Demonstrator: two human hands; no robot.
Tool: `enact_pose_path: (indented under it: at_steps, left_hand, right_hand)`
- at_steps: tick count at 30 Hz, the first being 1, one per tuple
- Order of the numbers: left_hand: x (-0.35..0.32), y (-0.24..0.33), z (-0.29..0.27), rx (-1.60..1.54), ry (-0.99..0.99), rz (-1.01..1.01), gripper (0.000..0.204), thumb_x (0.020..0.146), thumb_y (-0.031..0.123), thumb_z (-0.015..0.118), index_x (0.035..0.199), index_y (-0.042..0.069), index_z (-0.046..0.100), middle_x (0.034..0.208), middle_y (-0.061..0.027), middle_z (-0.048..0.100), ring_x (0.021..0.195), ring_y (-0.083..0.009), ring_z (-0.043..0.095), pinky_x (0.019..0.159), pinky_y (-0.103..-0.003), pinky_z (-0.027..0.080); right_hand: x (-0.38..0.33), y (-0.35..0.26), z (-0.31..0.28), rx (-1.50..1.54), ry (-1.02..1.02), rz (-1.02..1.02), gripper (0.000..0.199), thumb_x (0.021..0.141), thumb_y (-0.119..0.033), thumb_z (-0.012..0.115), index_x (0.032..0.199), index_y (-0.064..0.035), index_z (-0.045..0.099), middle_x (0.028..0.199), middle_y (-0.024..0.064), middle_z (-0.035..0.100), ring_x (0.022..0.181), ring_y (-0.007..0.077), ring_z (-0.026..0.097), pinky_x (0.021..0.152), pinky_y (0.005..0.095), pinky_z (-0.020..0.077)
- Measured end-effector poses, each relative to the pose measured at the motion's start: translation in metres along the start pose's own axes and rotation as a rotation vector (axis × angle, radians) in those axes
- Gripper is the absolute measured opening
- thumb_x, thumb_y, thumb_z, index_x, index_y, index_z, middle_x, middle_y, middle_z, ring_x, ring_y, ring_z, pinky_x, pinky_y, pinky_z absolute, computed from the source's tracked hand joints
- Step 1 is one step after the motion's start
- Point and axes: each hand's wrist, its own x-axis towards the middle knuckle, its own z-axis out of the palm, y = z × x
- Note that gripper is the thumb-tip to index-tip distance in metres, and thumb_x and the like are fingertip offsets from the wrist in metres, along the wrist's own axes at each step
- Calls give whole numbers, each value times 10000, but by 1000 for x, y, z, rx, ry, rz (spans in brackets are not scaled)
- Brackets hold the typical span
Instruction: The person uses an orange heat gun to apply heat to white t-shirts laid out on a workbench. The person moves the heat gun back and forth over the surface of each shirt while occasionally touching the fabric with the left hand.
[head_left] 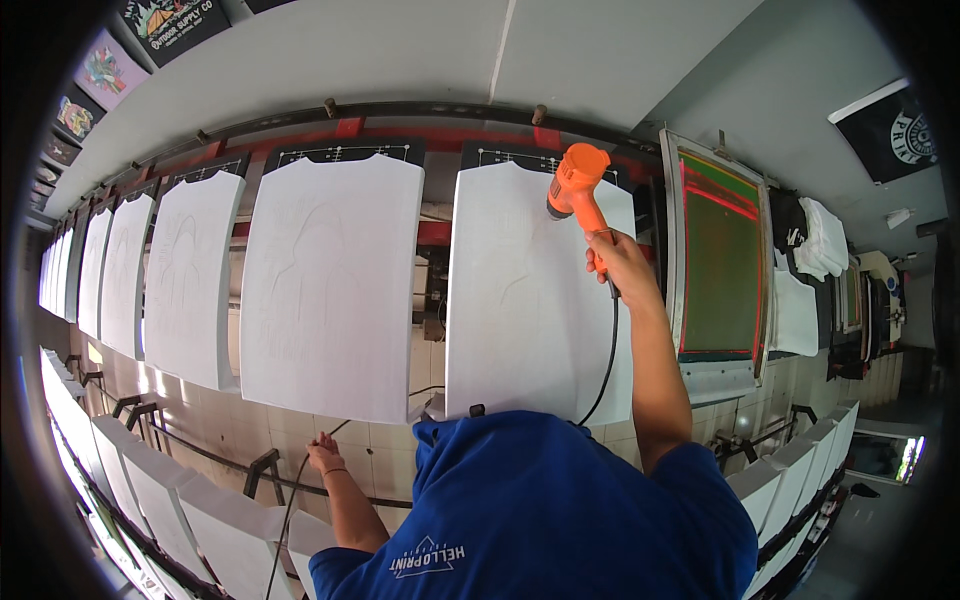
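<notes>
My right hand (622,264) is wrapped round the handle of an orange heat gun (580,182). Its dark nozzle tips down at the upper part of a white T-shirt (520,330) stretched over a flat board, and faint outlines show on the cloth. From the handle a black power cord (612,350) drops past my right forearm and out of sight at my blue shirt. Low on the left, away from the boards, my left hand (325,455) is closed on a thin black cord (294,490).
Left of this board stands another shirt-covered board (330,290), with several more beyond. A framed printing screen (718,255) leans close by on the right. Folded white cloth (822,238) lies past it. A dark rail (440,108) runs behind; more boards (225,510) line the near side.
</notes>
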Motion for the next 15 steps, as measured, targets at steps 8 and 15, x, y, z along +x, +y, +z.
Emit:
enact_pose_path:
  at_steps: [8,15]
  left_hand:
    - [-45,62,67,51,-34,271,487,1006,357,345,1270,-37,454,1231,-195,591,1088,-275,577,860,-383,500]
    - [-96,48,98,135,-141,295,597,985,458,397,1381,14,357,1397,-164,434,1194,-304,487,959,-439,415]
  right_hand:
    - [1,3,-10,11,-4,49,328,882,-374,640,875,-52,577,700,4,560,607,80,553,462,227,388]
    - [-24,-5,-17,-46,37,106,323,880,-357,642,883,-45,557,695,8,553,582,82,536,446,217,375]
